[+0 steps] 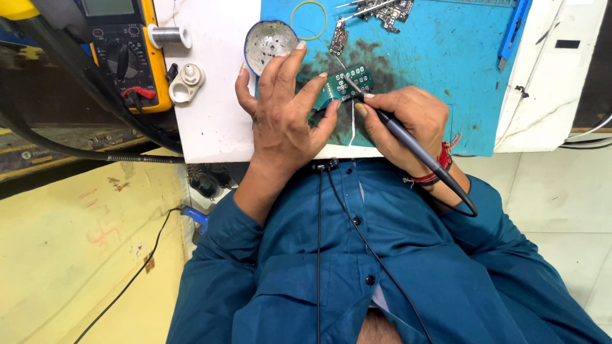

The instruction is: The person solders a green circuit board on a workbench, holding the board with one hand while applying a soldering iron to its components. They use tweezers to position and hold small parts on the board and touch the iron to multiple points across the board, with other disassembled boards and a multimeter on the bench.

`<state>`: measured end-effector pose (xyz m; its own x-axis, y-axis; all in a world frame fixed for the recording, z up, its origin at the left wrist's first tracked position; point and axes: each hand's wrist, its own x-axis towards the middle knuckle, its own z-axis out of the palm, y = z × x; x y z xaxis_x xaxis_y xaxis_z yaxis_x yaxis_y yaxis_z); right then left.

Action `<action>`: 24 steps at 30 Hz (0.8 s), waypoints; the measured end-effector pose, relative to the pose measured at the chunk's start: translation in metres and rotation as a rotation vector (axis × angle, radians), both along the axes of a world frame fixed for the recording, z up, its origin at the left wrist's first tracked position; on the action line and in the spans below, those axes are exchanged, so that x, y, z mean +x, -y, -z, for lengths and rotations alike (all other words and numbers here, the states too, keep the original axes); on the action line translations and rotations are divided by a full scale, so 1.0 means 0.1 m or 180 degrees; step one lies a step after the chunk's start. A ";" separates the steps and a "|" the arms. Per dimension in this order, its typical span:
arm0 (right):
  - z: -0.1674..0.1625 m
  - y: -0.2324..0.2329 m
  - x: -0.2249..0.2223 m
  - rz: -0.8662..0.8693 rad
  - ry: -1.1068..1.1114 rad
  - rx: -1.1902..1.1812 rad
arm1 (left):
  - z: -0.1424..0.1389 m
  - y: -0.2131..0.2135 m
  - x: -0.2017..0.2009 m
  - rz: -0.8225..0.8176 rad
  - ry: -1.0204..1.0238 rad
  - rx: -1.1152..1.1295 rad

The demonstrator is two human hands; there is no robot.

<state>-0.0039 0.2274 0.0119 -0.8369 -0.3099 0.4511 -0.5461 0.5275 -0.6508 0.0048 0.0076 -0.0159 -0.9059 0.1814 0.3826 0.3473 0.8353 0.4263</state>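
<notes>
At the far left lies a yellow floor [70, 255] with faint red marks, crossed by a thin black cable [137, 271], and above it a darker ledge behind a thick black hose [76, 153]. On the left corner of my white counter [213, 127] sits a yellow and black multimeter [124, 54], with a spool of solder wire [169, 35] just beside it and a small white round fitting [185, 84] below that. Next comes a little blue-rimmed dish [268, 43] with grey residue, at the edge of a blue mat [446, 64] that is smudged black in the middle. My left hand [284, 105] presses flat there, its fingers [309, 89] pinning the small green circuit board [347, 83] to the mat. My right hand [408, 121] has its fingers clenched, pen fashion, around a dark soldering iron [408, 143], whose tip touches the board. Farther up the mat lie a yellow rubber band [308, 19], a small board piece [338, 37] and more board scraps [389, 11], then a blue strip [512, 32] along the right edge. Beyond the counter, pale floor tiles [561, 204] show at the right.
</notes>
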 end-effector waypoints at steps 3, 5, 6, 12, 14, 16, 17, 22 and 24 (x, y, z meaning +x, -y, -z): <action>0.00 0.00 0.00 -0.0026 -0.0005 -0.0007 | 0.00 0.00 0.00 0.0002 0.0004 0.0005; 0.00 0.00 -0.01 -0.0057 -0.0013 -0.0019 | -0.01 0.00 -0.01 0.0008 0.0007 0.0012; 0.00 0.00 -0.01 -0.0076 -0.0014 -0.0030 | -0.01 0.00 -0.01 0.0008 0.0010 0.0015; 0.00 0.01 -0.02 -0.0050 0.0010 -0.0011 | -0.02 0.00 -0.01 -0.0001 0.0014 0.0029; 0.00 0.01 -0.02 -0.0061 0.0024 -0.0013 | -0.01 0.00 -0.02 -0.0002 0.0011 0.0023; -0.01 0.01 -0.02 -0.0109 0.0030 -0.0044 | -0.01 0.00 -0.02 0.0001 0.0000 0.0021; -0.01 0.01 -0.02 -0.0093 0.0026 -0.0034 | -0.01 0.00 -0.01 0.0002 0.0004 0.0022; -0.01 0.01 -0.03 -0.0154 0.0030 -0.0043 | -0.02 0.00 -0.01 0.0002 0.0007 0.0032; -0.01 0.01 -0.03 -0.0138 0.0034 -0.0033 | -0.02 0.00 -0.01 -0.0011 0.0009 0.0042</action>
